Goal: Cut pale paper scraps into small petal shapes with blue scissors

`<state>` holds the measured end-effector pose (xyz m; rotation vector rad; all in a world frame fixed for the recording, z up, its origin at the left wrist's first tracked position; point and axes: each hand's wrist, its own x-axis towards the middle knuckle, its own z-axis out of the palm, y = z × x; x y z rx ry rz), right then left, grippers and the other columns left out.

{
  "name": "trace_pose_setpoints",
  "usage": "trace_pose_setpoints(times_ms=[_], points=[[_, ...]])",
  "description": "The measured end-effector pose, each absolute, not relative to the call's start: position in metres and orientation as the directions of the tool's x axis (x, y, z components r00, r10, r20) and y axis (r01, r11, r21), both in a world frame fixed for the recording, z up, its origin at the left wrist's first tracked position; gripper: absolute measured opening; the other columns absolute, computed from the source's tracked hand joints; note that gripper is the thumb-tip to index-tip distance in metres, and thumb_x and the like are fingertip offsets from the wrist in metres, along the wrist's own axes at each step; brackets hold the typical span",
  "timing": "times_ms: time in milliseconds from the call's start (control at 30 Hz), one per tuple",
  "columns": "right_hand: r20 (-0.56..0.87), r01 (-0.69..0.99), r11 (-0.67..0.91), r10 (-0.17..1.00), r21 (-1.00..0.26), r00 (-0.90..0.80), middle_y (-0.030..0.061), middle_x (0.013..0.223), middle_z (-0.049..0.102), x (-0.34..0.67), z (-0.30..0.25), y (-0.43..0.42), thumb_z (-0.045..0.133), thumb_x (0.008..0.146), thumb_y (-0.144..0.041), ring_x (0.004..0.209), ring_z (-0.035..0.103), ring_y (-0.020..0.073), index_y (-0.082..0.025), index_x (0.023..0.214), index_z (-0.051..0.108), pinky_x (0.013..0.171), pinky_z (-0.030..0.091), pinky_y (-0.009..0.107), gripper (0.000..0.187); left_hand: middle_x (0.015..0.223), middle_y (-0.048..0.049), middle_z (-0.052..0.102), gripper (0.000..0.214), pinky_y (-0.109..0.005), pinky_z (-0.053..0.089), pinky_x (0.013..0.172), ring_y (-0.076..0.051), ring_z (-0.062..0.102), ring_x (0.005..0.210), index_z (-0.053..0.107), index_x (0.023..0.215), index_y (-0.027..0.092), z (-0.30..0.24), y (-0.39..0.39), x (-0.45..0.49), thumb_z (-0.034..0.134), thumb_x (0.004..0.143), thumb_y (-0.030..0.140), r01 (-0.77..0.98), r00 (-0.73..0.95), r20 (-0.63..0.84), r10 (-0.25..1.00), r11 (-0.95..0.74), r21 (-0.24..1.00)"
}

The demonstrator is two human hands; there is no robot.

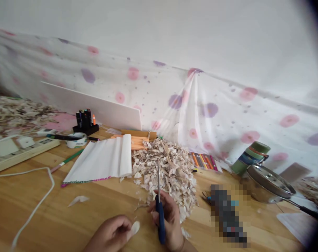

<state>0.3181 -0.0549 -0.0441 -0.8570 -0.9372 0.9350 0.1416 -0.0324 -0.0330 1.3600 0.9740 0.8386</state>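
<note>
My left hand (110,232) is low in the middle, its thumb and fingers pinching a small, pale, rounded flake (135,228). To its right, my right hand (171,220) is closed around blue-handled scissors (160,218). They are seen almost edge-on, with the metal blades pointing away from me. Just beyond the blades spreads a heap of dry, whitish-brown flakes (171,164); their exact kind is unclear. A loose pale piece (78,200) lies on the wooden table (54,224), left of my hands.
At left are a power strip (25,154), white cable (50,178), tape roll (77,140) and pen stand (85,127). A white cloth roll (126,155) borders the heap. Coloured pens (206,161), a green bottle (250,157), a lidded pan (269,183) and a blurred dark object (227,213) lie right.
</note>
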Motion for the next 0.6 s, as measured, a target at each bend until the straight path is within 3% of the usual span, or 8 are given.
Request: trace_pose_setpoints(times_ms=[67, 167, 300, 433, 600], points=[[0.301, -0.235, 0.398, 0.883, -0.887, 0.360, -0.0013, 0.068, 0.065, 0.316, -0.049, -0.063, 0.077, 0.068, -0.037, 0.049, 0.051, 0.0105, -0.021, 0.115, 0.058, 0.049, 0.040, 0.021, 0.053, 0.065, -0.0018, 0.065, 0.018, -0.026, 0.042, 0.064, -0.021, 0.057, 0.068, 0.069, 0.064, 0.019, -0.027, -0.020, 0.163, 0.071, 0.069, 0.036, 0.069, 0.465, -0.045, 0.884, 0.015, 0.997], [0.337, -0.189, 0.465, 0.817, -0.865, 0.467, 0.0009, 0.073, 0.067, 0.314, -0.051, -0.066, 0.076, 0.069, -0.038, 0.061, 0.058, 0.0150, -0.022, 0.115, 0.059, 0.060, 0.047, 0.026, 0.052, 0.057, -0.0006, 0.060, 0.018, -0.026, 0.038, 0.061, -0.020, 0.053, 0.063, 0.065, 0.057, 0.018, -0.022, 0.001, 0.193, 0.074, 0.063, 0.032, -0.006, 0.500, -0.006, 0.866, 0.011, 1.000], [0.327, -0.103, 0.456, 0.761, -0.884, 0.560, 0.0026, 0.079, 0.069, 0.318, -0.049, -0.062, 0.075, 0.072, -0.035, 0.062, 0.058, 0.0129, -0.024, 0.113, 0.060, 0.054, 0.043, 0.020, 0.046, 0.063, 0.0000, 0.061, 0.015, -0.028, 0.038, 0.067, -0.020, 0.054, 0.068, 0.065, 0.064, 0.018, -0.017, 0.018, 0.205, 0.070, 0.066, 0.031, -0.115, 0.406, 0.010, 0.914, 0.040, 0.993], [0.330, -0.059, 0.428, 0.772, -0.902, 0.542, 0.0030, 0.081, 0.068, 0.326, -0.047, -0.060, 0.076, 0.072, -0.034, 0.054, 0.053, 0.0093, -0.023, 0.115, 0.058, 0.047, 0.039, 0.018, 0.048, 0.062, 0.0022, 0.058, 0.013, -0.027, 0.035, 0.066, -0.017, 0.051, 0.066, 0.065, 0.066, 0.018, -0.018, 0.025, 0.191, 0.071, 0.067, 0.030, -0.205, 0.339, -0.030, 0.940, 0.105, 0.973], [0.257, -0.167, 0.379, 0.833, -0.910, 0.490, 0.0003, 0.082, 0.066, 0.333, -0.042, -0.058, 0.073, 0.076, -0.035, 0.053, 0.051, 0.0070, -0.027, 0.116, 0.056, 0.048, 0.039, 0.017, 0.044, 0.061, 0.0022, 0.056, 0.017, -0.026, 0.035, 0.063, -0.014, 0.048, 0.061, 0.065, 0.068, 0.017, -0.026, 0.034, 0.189, 0.073, 0.067, 0.032, -0.301, 0.339, -0.095, 0.936, 0.203, 0.932]])
